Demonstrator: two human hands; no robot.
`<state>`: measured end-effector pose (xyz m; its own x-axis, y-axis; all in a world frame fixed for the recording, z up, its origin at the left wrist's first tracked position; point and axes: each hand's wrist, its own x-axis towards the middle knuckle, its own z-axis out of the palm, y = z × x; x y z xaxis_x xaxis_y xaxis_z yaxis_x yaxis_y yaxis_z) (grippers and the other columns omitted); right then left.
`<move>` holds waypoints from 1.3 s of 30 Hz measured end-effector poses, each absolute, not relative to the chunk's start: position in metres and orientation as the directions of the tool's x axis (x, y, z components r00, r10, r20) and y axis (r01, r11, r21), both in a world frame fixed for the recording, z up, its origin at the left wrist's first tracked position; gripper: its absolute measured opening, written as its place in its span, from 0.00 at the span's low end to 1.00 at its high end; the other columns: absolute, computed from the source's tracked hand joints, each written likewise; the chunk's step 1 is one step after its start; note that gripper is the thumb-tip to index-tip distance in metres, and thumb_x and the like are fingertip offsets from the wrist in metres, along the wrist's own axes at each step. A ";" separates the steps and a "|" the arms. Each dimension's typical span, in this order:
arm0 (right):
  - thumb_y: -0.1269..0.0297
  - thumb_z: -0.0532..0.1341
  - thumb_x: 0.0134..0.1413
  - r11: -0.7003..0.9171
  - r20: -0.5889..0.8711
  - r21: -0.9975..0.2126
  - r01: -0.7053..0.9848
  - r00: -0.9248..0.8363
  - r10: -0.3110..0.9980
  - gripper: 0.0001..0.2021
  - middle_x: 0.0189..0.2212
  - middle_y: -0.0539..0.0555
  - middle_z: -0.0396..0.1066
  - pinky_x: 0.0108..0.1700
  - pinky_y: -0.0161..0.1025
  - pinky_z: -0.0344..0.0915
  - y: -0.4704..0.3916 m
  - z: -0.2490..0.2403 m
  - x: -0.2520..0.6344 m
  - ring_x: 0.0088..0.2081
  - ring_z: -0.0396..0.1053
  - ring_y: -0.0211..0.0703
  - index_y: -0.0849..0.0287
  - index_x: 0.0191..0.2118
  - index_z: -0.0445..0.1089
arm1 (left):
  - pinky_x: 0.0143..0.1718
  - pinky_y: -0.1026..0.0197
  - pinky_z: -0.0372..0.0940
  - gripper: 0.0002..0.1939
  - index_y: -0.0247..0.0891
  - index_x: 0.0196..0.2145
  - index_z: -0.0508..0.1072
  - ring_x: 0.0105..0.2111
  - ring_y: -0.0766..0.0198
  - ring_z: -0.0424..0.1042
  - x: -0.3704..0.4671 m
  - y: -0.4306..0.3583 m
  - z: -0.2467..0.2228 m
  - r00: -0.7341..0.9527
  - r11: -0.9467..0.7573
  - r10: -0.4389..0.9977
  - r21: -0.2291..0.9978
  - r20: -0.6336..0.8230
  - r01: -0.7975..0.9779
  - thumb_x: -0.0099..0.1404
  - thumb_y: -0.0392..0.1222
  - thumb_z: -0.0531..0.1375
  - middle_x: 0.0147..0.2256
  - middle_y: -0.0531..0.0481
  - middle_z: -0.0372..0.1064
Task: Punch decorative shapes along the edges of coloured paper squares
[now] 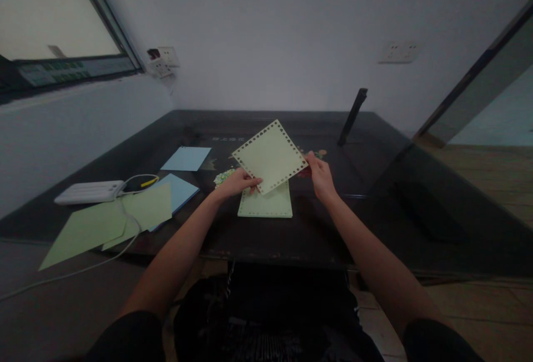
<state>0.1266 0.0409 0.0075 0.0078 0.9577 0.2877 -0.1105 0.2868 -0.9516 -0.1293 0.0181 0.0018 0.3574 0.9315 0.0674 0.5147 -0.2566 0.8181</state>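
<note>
Between my two hands a pale green sheet of paper is held up, turned cornerwise, with small punched shapes along its edges. My left hand pinches its lower left edge, thumb on the front. The right corner is gripped by my right hand. Under the raised sheet, a second pale green sheet or stack with a punched border lies on the dark table; the raised sheet hides its upper part. Beside my left hand is a small heap of green punched-out bits.
At the left lie plain green sheets, blue sheets and a single blue sheet. A white power strip with a cable rests among them. A black upright bar stands at the back right.
</note>
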 end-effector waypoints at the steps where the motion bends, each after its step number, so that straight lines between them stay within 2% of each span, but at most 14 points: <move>1: 0.39 0.54 0.49 0.282 0.285 -0.950 -0.131 -0.003 0.959 0.26 0.18 0.51 0.69 0.23 0.34 0.59 0.040 0.009 0.127 0.20 0.64 0.36 0.60 0.27 0.71 | 0.23 0.64 0.54 0.20 0.32 0.19 0.74 0.18 0.68 0.60 -0.131 0.020 0.001 0.301 -0.240 0.949 0.836 0.094 0.494 0.57 0.52 0.59 0.15 0.50 0.65; 6: 0.41 0.53 0.52 0.306 0.306 -0.938 -0.161 0.029 0.952 0.26 0.17 0.52 0.68 0.22 0.32 0.57 0.039 0.017 0.132 0.19 0.64 0.34 0.61 0.24 0.70 | 0.24 0.65 0.55 0.22 0.31 0.20 0.74 0.19 0.68 0.62 -0.142 0.028 0.000 0.028 -0.171 0.984 0.905 0.174 0.389 0.57 0.55 0.58 0.16 0.50 0.65; 9: 0.41 0.53 0.52 0.325 0.317 -0.933 -0.156 0.075 0.945 0.26 0.16 0.52 0.67 0.23 0.32 0.58 0.042 0.016 0.136 0.19 0.64 0.34 0.60 0.23 0.69 | 0.23 0.66 0.56 0.22 0.31 0.19 0.73 0.19 0.69 0.62 -0.146 0.031 -0.001 -0.061 -0.162 0.980 0.935 0.191 0.315 0.57 0.54 0.58 0.17 0.49 0.66; 13: 0.42 0.54 0.52 0.330 0.317 -0.937 -0.116 0.118 0.941 0.25 0.16 0.51 0.67 0.23 0.32 0.58 0.048 0.012 0.142 0.19 0.63 0.34 0.60 0.22 0.68 | 0.23 0.66 0.56 0.21 0.31 0.19 0.72 0.19 0.69 0.62 -0.147 0.033 -0.003 -0.084 -0.156 0.979 0.953 0.183 0.260 0.56 0.54 0.59 0.17 0.49 0.66; 18: 0.43 0.57 0.49 0.325 0.318 -0.943 -0.068 0.103 0.943 0.23 0.15 0.51 0.66 0.23 0.32 0.57 0.053 0.005 0.143 0.18 0.62 0.34 0.60 0.22 0.68 | 0.23 0.66 0.56 0.22 0.31 0.19 0.73 0.18 0.69 0.62 -0.148 0.033 -0.004 -0.125 -0.156 0.972 0.946 0.198 0.283 0.56 0.55 0.59 0.16 0.50 0.65; 22: 0.44 0.56 0.50 0.330 0.331 -0.944 0.011 0.032 0.943 0.22 0.16 0.51 0.67 0.23 0.33 0.58 0.054 -0.003 0.140 0.19 0.63 0.36 0.60 0.23 0.67 | 0.23 0.65 0.55 0.22 0.32 0.19 0.74 0.18 0.69 0.62 -0.147 0.031 0.000 -0.134 -0.150 0.971 0.938 0.200 0.312 0.56 0.54 0.58 0.16 0.50 0.65; 28: 0.50 0.55 0.52 0.360 0.348 -0.915 0.182 -0.096 0.932 0.19 0.17 0.51 0.67 0.25 0.34 0.59 0.065 -0.017 0.132 0.20 0.63 0.37 0.61 0.24 0.68 | 0.21 0.65 0.53 0.21 0.32 0.20 0.74 0.18 0.69 0.61 -0.139 0.026 0.003 -0.101 -0.122 0.981 0.936 0.164 0.331 0.56 0.54 0.58 0.16 0.50 0.65; 31: 0.55 0.57 0.51 0.427 0.409 -0.827 0.366 -0.131 0.903 0.14 0.20 0.51 0.69 0.29 0.36 0.61 0.080 -0.019 0.127 0.23 0.65 0.39 0.60 0.25 0.69 | 0.23 0.65 0.54 0.21 0.32 0.20 0.73 0.19 0.68 0.62 -0.135 0.025 0.002 -0.067 -0.132 0.984 0.932 0.164 0.336 0.55 0.54 0.57 0.17 0.50 0.66; 33: 0.59 0.60 0.49 0.472 0.454 -0.706 0.527 -0.174 0.874 0.10 0.25 0.53 0.70 0.33 0.37 0.62 0.092 -0.018 0.125 0.28 0.66 0.41 0.60 0.30 0.71 | 0.23 0.65 0.54 0.21 0.32 0.20 0.74 0.19 0.68 0.61 -0.133 0.024 0.001 -0.040 -0.135 0.987 0.929 0.158 0.344 0.55 0.55 0.57 0.16 0.50 0.65; 35: 0.61 0.62 0.48 0.515 0.470 -0.542 0.664 -0.268 0.841 0.10 0.32 0.55 0.70 0.38 0.39 0.62 0.103 -0.015 0.122 0.35 0.66 0.44 0.60 0.36 0.71 | 0.22 0.65 0.53 0.22 0.32 0.21 0.74 0.18 0.67 0.61 -0.132 0.025 0.000 -0.018 -0.133 0.988 0.920 0.150 0.369 0.56 0.56 0.56 0.16 0.50 0.65; 37: 0.61 0.64 0.47 0.566 0.444 -0.382 0.731 -0.392 0.806 0.12 0.37 0.57 0.68 0.43 0.41 0.61 0.111 -0.011 0.119 0.42 0.65 0.47 0.59 0.39 0.71 | 0.21 0.64 0.52 0.23 0.32 0.21 0.75 0.18 0.66 0.60 -0.131 0.025 -0.002 -0.001 -0.142 0.988 0.905 0.155 0.402 0.57 0.56 0.55 0.16 0.49 0.65; 39: 0.62 0.67 0.44 0.621 0.398 -0.291 0.728 -0.498 0.770 0.15 0.41 0.58 0.66 0.46 0.42 0.59 0.118 -0.007 0.116 0.46 0.62 0.49 0.58 0.40 0.71 | 0.22 0.64 0.53 0.23 0.32 0.21 0.75 0.18 0.66 0.61 -0.131 0.026 -0.003 0.009 -0.154 0.986 0.894 0.166 0.422 0.57 0.57 0.55 0.16 0.49 0.66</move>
